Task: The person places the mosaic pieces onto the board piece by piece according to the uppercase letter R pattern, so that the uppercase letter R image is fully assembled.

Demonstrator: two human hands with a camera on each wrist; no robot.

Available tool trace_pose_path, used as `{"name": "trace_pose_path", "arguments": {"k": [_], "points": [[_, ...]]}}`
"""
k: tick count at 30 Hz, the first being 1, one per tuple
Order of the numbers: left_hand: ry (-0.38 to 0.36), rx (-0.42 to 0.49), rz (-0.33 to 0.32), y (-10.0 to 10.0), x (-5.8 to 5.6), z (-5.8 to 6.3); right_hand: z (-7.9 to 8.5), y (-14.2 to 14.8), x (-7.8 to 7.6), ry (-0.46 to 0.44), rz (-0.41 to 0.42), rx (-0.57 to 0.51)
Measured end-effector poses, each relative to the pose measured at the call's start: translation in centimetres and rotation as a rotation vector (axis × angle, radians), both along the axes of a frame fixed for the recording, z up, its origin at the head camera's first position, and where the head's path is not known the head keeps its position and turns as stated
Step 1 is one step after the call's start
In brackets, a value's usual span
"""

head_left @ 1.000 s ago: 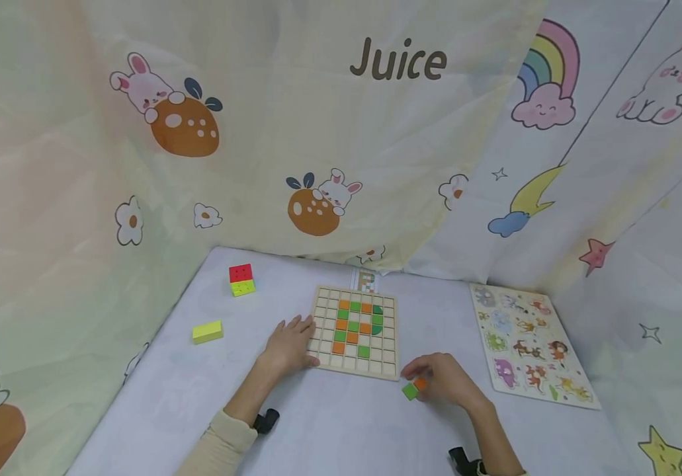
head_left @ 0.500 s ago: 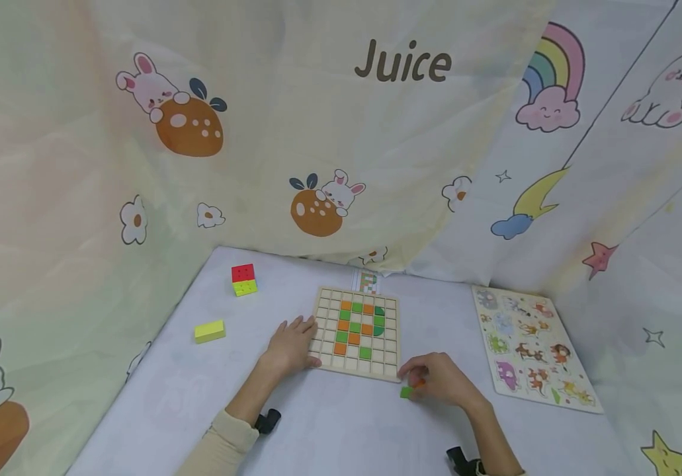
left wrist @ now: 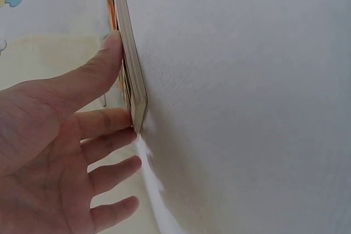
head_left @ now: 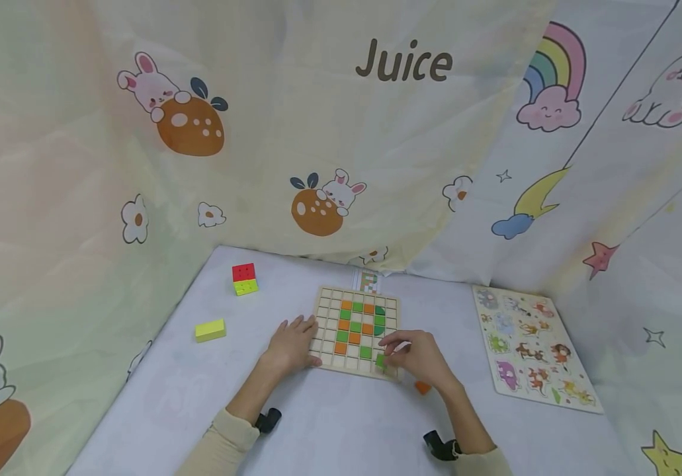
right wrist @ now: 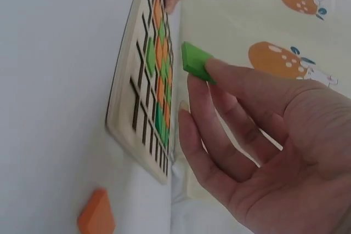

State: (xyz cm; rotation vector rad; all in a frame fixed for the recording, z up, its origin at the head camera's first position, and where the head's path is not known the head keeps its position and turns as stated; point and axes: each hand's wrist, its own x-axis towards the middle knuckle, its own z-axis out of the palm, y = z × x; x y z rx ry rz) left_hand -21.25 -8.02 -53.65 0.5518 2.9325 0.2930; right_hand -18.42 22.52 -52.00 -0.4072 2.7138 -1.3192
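Observation:
A wooden grid board [head_left: 329,362] lies on the table, with green and orange square tiles and rounded dark-green pieces set in its cells. My left hand [head_left: 290,345] rests at the board's left edge, its thumb [left wrist: 98,70] touching the rim in the left wrist view and the other fingers loosely spread. Over the board's lower right part, my right hand [head_left: 418,360] pinches a green square tile [right wrist: 196,62] between thumb and fingers, apart from the surface. An orange tile [head_left: 423,387] lies on the table just off the board's lower right corner.
Behind the board lies a small pattern card [head_left: 369,282]. A red and yellow puzzle cube [head_left: 245,279] and a yellow block [head_left: 210,330] sit to the left. At the right is an animal picture board [head_left: 537,350]. Printed cloth [head_left: 400,152] hangs behind the table.
My right hand has lifted the green tile from beside the board and carried it up and left over the grid. The orange tile now lies alone. My left hand stays put.

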Motion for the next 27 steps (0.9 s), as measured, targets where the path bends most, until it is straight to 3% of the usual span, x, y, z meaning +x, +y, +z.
{"name": "trace_pose_path", "arguments": {"k": [17,27], "points": [[-0.007,-0.008,-0.013,-0.2,-0.2,0.0,-1.0,-6.9,-2.9,0.056,0.065,-0.022],[-0.014,-0.003,-0.013,-0.2,-0.1,0.1,-1.5,-9.1,-3.0,0.018,0.088,0.094]]}}
